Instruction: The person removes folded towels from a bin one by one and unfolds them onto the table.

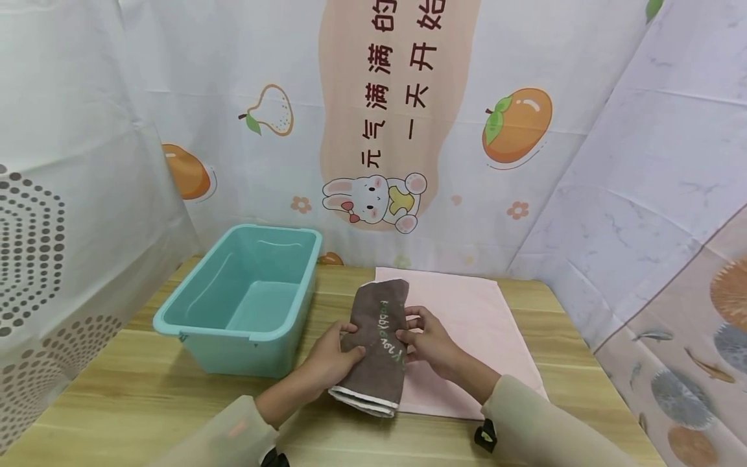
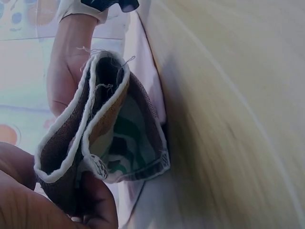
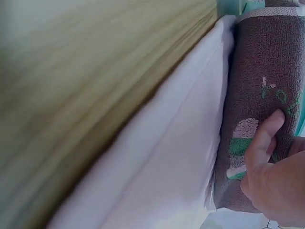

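A brown folded towel [image 1: 366,363] with white-edged layers and light lettering is held up between both hands, tilted over the left side of a pink cloth [image 1: 467,331]. The left hand [image 1: 332,360] grips its left edge, thumb on the near face. On the opposite edge, the right hand [image 1: 432,340] pinches the towel, some fingers behind it. In the left wrist view, the towel's end [image 2: 119,124] shows looped layers with loose threads and a green pattern inside. The right wrist view shows the right fingers [image 3: 262,143] against the brown face, beside a green and pale motif.
A turquoise plastic basin [image 1: 233,353] stands on the wooden table [image 1: 146,402] to the left of the towel. Behind the table hangs a printed curtain [image 1: 245,52] with fruit and a rabbit. More curtain [image 1: 636,214] closes off the right side.
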